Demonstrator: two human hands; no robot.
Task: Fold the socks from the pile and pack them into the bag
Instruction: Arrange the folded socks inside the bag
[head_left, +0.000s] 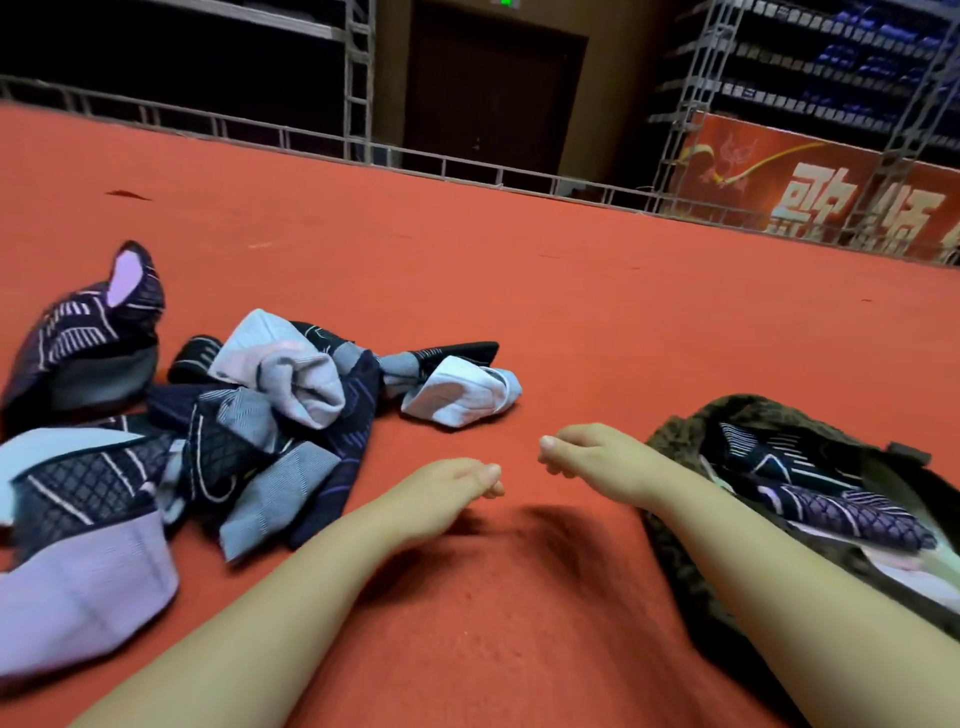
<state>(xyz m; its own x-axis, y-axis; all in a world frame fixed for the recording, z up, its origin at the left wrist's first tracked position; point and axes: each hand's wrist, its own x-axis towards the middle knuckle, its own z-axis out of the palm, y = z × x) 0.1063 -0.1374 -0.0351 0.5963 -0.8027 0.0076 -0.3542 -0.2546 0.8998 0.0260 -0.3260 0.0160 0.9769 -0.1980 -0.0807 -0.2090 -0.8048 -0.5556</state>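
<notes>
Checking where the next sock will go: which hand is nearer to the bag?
The right hand. It hangs just left of the bag, holding nothing. The left hand is farther left, between the bag and the sock pile.

Knitted cloth socks (270, 410) – ribbed, matt – lie on rough red carpet (571, 312); the bag (691, 431) looks fuzzy.

Bare forearms (291, 587), sleeveless, unadorned hands (452, 480).
</notes>
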